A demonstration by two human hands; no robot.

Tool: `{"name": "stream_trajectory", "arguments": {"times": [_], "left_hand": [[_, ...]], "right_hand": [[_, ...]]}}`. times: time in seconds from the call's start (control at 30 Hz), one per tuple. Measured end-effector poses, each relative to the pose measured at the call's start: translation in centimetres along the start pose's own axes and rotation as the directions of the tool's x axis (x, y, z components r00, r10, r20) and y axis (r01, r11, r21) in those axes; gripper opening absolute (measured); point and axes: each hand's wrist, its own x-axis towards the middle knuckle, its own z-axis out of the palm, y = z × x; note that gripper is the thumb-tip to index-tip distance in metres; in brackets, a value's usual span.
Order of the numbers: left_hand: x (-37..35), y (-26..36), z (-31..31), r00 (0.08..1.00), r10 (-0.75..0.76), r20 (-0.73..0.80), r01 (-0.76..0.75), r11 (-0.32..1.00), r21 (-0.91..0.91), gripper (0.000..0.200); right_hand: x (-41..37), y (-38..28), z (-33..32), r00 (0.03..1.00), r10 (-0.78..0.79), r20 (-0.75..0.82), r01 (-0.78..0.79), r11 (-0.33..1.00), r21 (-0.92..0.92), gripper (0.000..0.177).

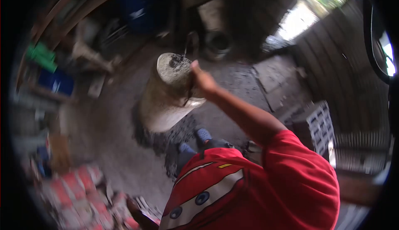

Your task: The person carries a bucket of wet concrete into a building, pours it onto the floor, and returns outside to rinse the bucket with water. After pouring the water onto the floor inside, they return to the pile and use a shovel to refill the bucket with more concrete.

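Observation:
A pale, dirty cylindrical container [166, 109] stands tilted on the grey floor in front of my feet, with dark residue around its upper end. My right hand [203, 81] grips its right side near the top, thumb up; the other fingers are mostly hidden behind the hand. A thin curved strip, perhaps a handle, rises beside the rim. Low in the view, my left hand [132, 205] hangs dark and blurred near the red and white sacks [77, 188], away from the container. Its fingers cannot be made out.
Dark wet material [162, 142] lies on the floor around the container's base. Hollow blocks [320, 128] are stacked at the right by a corrugated wall. A round dark vessel [218, 43] and a blue barrel [139, 9] stand at the back. Shelving with a green item [41, 56] is at left.

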Motion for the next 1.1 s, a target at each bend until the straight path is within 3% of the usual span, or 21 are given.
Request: {"name": "stream_trajectory", "arguments": {"times": [0.07, 0.13, 0.17, 0.23, 0.27, 0.3, 0.33, 0.4, 0.43, 0.47, 0.5, 0.57, 0.63, 0.73, 0.8, 0.87, 0.9, 0.93, 1.0, 1.07, 1.1], "left_hand": [[0.1, -4.6, 3.9, 0.934, -0.304, 0.186, 0.281, 0.949, 0.141, 0.065], [0.1, -4.9, 6.8, 0.8, -0.529, 0.283, 0.468, 0.845, 0.259, 0.063], [1.1, -4.8, 7.5, 0.823, -0.449, 0.349, 0.404, 0.893, 0.198, 0.069], [2.5, -2.7, 8.2, 0.864, -0.391, 0.316, 0.335, 0.917, 0.217, 0.071], [2.6, -0.9, 8.2, 0.903, -0.327, 0.28, 0.273, 0.938, 0.214, 0.074], [3.7, 2.2, 9.0, 0.86, -0.347, 0.375, 0.269, 0.931, 0.245, 0.076], [5.1, 5.1, 11.1, 0.86, -0.339, 0.381, 0.255, 0.933, 0.254, 0.076], [7.5, 10.4, 13.8, 0.869, -0.135, 0.477, -0.077, 0.914, 0.398, 0.07], [7.9, 12.9, 15.6, 0.892, -0.092, 0.442, -0.12, 0.895, 0.429, 0.065], [7.9, 15.7, 17.7, 0.913, -0.049, 0.405, -0.158, 0.872, 0.463, 0.06], [7.9, 19.1, 21.7, 0.96, -0.055, 0.274, -0.079, 0.888, 0.454, 0.055], [6.9, 25.3, 29.7, 0.898, 0.148, 0.414, -0.341, 0.829, 0.444, 0.042], [5.8, 29.4, 39.4, 0.733, 0.404, 0.548, -0.659, 0.624, 0.421, 0.045], [-8.1, 36.2, 57.9, 0.709, 0.218, 0.671, -0.569, 0.738, 0.363, 0.051], [-21.3, 38.5, 69.9, 0.525, 0.127, 0.842, -0.671, 0.67, 0.318, 0.054], [-35.6, 40.1, 78.4, 0.144, 0.014, 0.989, -0.772, 0.627, 0.104, 0.052], [-42.5, 40.9, 81.1, -0.175, 0.004, 0.985, -0.723, 0.678, -0.131, 0.055], [-49.5, 41.9, 82.2, -0.362, -0.018, 0.932, -0.644, 0.728, -0.236, 0.06], [-60.7, 43.9, 84.2, -0.7, -0.166, 0.695, -0.453, 0.855, -0.252, 0.072], [-69.6, 45.1, 86.5, -0.942, -0.134, 0.309, -0.204, 0.956, -0.209, 0.059], [-72.8, 45.4, 87.8, -0.981, -0.098, 0.165, -0.115, 0.989, -0.098, 0.059]], "right_hand": [[2.2, 6.3, -1.4, 0.978, -0.113, -0.173, 0.006, 0.851, -0.525, 0.074], [0.9, 6.3, -4.4, 0.929, -0.151, -0.338, -0.081, 0.808, -0.584, 0.073], [1.4, 6.3, -6.8, 0.86, -0.267, -0.435, -0.087, 0.763, -0.64, 0.07], [1.0, 4.9, -14.4, 0.798, -0.394, -0.455, -0.092, 0.667, -0.739, 0.065], [-0.5, 2.5, -17.1, 0.769, -0.354, -0.533, -0.163, 0.697, -0.698, 0.067], [-1.8, 0.0, -19.8, 0.715, -0.339, -0.612, -0.218, 0.723, -0.656, 0.068], [-1.9, -0.8, -23.9, 0.603, -0.47, -0.645, -0.18, 0.707, -0.684, 0.068], [-4.4, -4.1, -30.3, 0.403, -0.586, -0.703, -0.172, 0.706, -0.687, 0.066], [-6.6, -6.7, -32.6, 0.384, -0.437, -0.813, -0.254, 0.797, -0.548, 0.069], [-8.3, -7.9, -35.7, 0.266, -0.506, -0.821, -0.255, 0.784, -0.566, 0.067], [-10.5, -9.6, -37.9, 0.236, -0.508, -0.828, -0.229, 0.799, -0.556, 0.066], [-13.9, -12.0, -41.8, 0.097, -0.533, -0.84, -0.195, 0.818, -0.541, 0.068], [-16.6, -11.8, -47.3, 0.037, -0.524, -0.851, -0.042, 0.85, -0.525, 0.065], [-21.1, -12.1, -52.0, 0.005, -0.394, -0.919, -0.01, 0.919, -0.394, 0.06], [-22.8, -13.9, -52.3, -0.028, -0.187, -0.982, 0.173, 0.967, -0.189, 0.058], [-24.3, -14.4, -53.9, -0.039, -0.176, -0.984, 0.234, 0.956, -0.18, 0.057], [-24.9, -14.4, -54.7, -0.012, -0.176, -0.984, 0.309, 0.935, -0.171, 0.057], [-25.6, -13.9, -55.5, -0.007, -0.154, -0.988, 0.364, 0.92, -0.146, 0.056], [-26.0, -14.9, -56.0, -0.024, -0.103, -0.994, 0.46, 0.882, -0.102, 0.057], [-26.2, -14.9, -56.7, -0.019, -0.082, -0.996, 0.556, 0.828, -0.079, 0.056], [-26.0, -15.1, -57.1, -0.024, -0.064, -0.998, 0.586, 0.808, -0.066, 0.056]]}}
